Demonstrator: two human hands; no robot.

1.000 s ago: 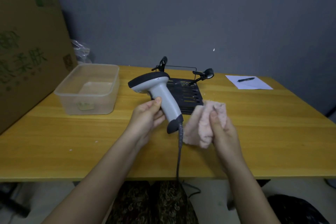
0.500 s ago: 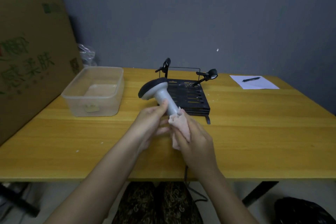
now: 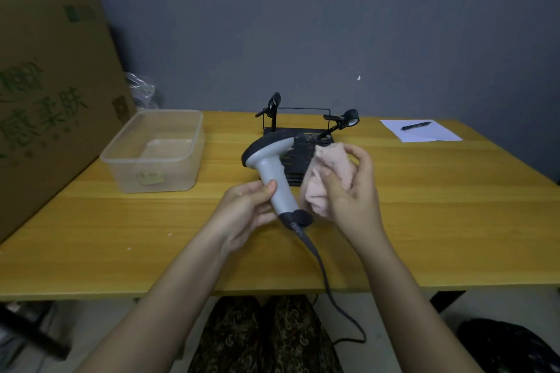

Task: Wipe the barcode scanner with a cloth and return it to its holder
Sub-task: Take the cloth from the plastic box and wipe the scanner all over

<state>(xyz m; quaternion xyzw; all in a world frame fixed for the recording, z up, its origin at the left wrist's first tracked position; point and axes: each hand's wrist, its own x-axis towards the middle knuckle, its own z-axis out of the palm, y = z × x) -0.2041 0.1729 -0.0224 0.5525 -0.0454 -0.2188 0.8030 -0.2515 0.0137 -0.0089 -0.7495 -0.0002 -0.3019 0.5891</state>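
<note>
Left hand [image 3: 245, 215] grips the barcode scanner [image 3: 272, 169] by its handle; right hand [image 3: 348, 191] clutches the pink cloth [image 3: 327, 179] just beside it. Wiping looks underway. The holder [image 3: 303, 142] beyond both hands sits empty, return not yet done.

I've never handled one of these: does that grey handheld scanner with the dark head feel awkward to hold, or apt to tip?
Probably top-heavy: the grey barcode scanner has a wide dark head above a slim handle, and the left hand grips low. Its trailing dark cable likely tugs a little. The smooth plastic handle may be slippery, though the left hand alone seems to steady it.
</note>
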